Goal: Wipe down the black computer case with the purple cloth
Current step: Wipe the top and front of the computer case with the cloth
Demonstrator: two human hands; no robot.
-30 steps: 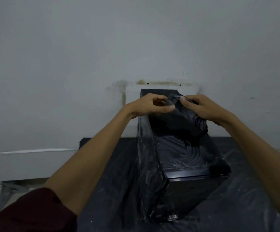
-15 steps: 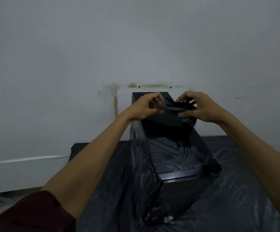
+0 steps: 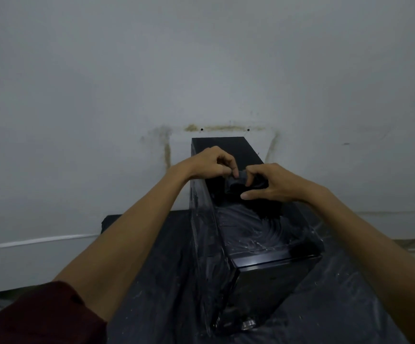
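While the left hand [image 3: 209, 165] and right hand [image 3: 278, 186] pinch the bunched purple cloth [image 3: 238, 182] with curled fingers [image 3: 227, 166], it hangs over the black computer case's [image 3: 263, 235] far end; the case's long top runs nearward.

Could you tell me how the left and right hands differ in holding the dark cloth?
The left hand pinches one edge of the dark bunched cloth; the right hand grips its bulk. The left hand's thumb meets its fingertips; the right hand's thumb stretches out. Both hold it over the glossy black computer case.
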